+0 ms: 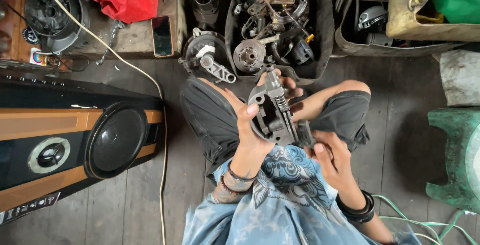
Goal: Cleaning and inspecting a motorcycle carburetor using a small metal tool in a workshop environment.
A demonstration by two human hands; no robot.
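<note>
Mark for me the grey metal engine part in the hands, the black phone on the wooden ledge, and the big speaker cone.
Grey metal engine part [272, 112]: head view, on its round housing.
Black phone [162, 35]: head view, middle of its screen.
Big black speaker cone [116, 139]: head view, centre of the cone.

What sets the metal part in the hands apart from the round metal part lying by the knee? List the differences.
The metal part in the hands is held up off the floor by the left hand and right hand; the round part by the knee lies untouched. The held one has a spring-wrapped shaft sticking out; the other carries a pale bracket. Both are grey, grimy metal.
</note>
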